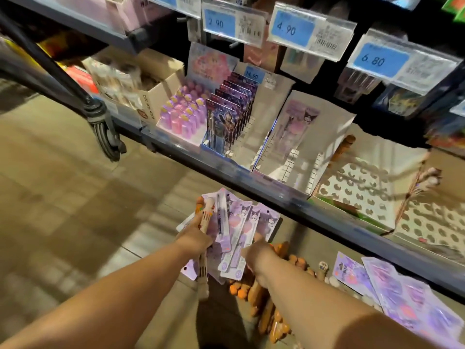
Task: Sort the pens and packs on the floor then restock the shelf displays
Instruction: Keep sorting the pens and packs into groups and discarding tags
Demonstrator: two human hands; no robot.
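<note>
Head view: at lower centre, the left hand (pixel 195 238) has its grip closed round fanned purple packs (pixel 237 222) and a pen (pixel 205 217). The right hand (pixel 256 255) is beside them, its grip hidden. Orange pens (pixel 264 306) and loose packs (pixel 402 298) lie on the floor (pixel 75 222) at lower right.

The fanned purple packs (pixel 236 230) looked like printed card under clear, glossy plastic, and the loose packs (pixel 407 298) shone in the same way. The display boxes (pixel 274 117) were of matt white cardboard. The shelf edge (pixel 276 195) seemed to be smooth, dark painted metal. The price holders (pixel 312 28) were clear shiny plastic, and the floor (pixel 63 197) was smooth with a dull sheen.
</note>
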